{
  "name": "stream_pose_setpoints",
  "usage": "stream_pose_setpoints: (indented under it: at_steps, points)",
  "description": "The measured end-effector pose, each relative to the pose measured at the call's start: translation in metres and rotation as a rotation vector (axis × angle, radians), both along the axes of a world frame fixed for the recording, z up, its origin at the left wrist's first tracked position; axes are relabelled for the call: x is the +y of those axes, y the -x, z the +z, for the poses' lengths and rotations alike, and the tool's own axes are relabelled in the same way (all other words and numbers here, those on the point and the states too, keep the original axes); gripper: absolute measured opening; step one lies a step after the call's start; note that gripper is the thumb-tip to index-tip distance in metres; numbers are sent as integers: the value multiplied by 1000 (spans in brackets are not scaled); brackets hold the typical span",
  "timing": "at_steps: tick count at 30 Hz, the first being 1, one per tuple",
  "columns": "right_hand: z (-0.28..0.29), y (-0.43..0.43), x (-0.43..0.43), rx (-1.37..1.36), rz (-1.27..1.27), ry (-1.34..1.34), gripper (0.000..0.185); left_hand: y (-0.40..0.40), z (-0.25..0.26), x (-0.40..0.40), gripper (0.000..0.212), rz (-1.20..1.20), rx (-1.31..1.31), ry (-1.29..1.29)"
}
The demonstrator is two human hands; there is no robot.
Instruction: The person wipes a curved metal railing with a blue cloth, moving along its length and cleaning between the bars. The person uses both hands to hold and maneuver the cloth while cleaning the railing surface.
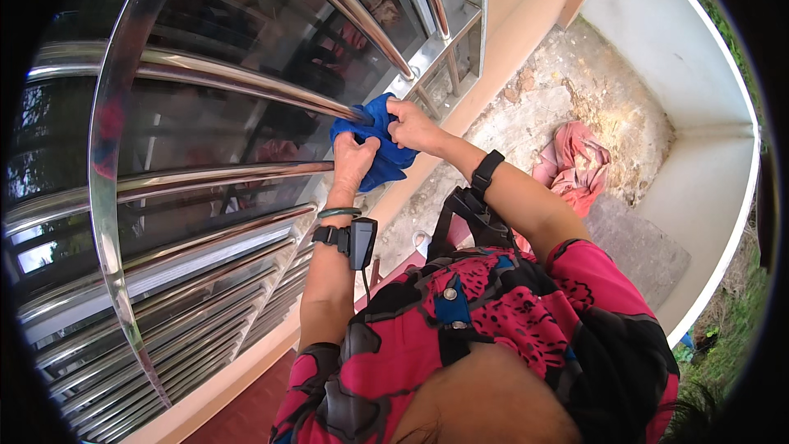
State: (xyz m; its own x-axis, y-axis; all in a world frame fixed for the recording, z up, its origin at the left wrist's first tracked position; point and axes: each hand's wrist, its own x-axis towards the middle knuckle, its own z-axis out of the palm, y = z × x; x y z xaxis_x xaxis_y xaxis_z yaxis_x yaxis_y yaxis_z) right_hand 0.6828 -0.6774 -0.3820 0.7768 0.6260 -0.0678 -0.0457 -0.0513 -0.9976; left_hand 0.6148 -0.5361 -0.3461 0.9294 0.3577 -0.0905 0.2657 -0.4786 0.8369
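A blue cloth (385,157) is bunched around the end of a horizontal stainless steel bar (246,81) of a window grille. My left hand (354,160) grips the cloth's left side, thumb on top. On the cloth's upper right side, my right hand (412,126) pinches it between thumb and fingers. The part of the bar under the cloth is hidden. Just below, another steel bar (228,179) ends beside my left hand. Dark window glass (197,117) lies behind the bars and reflects them.
A curved upright steel strip (102,135) crosses the bars at left. Beyond my right arm, a crumpled pink cloth (573,163) lies on the stained concrete floor (518,111), next to a flat grey slab (641,246). A low white wall (709,160) bounds the floor at right.
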Motion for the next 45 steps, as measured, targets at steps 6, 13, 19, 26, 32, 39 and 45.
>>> stream_pose_setpoints:
  at_steps: [6,13,19,26,32,39,45]
  points:
    - [0,18,-14,-495,-118,362,19,-7,7,5,33,-121,162,-261]
    - [22,8,-22,-633,-46,535,24,25,-7,-7,29,-165,-38,-475]
    - [21,-5,-5,-682,91,637,31,55,-19,-23,31,-228,-207,-685]
    - [24,-30,0,-148,217,221,18,58,-23,-16,30,-256,-160,-602]
    - [47,-35,6,-8,262,264,23,58,-25,-12,31,-267,-110,-580]
    - [6,11,-11,304,-41,-71,15,56,-25,-14,22,-211,-19,-527]
    - [-18,63,-34,695,-146,16,18,38,-25,-25,14,-99,-264,-481]
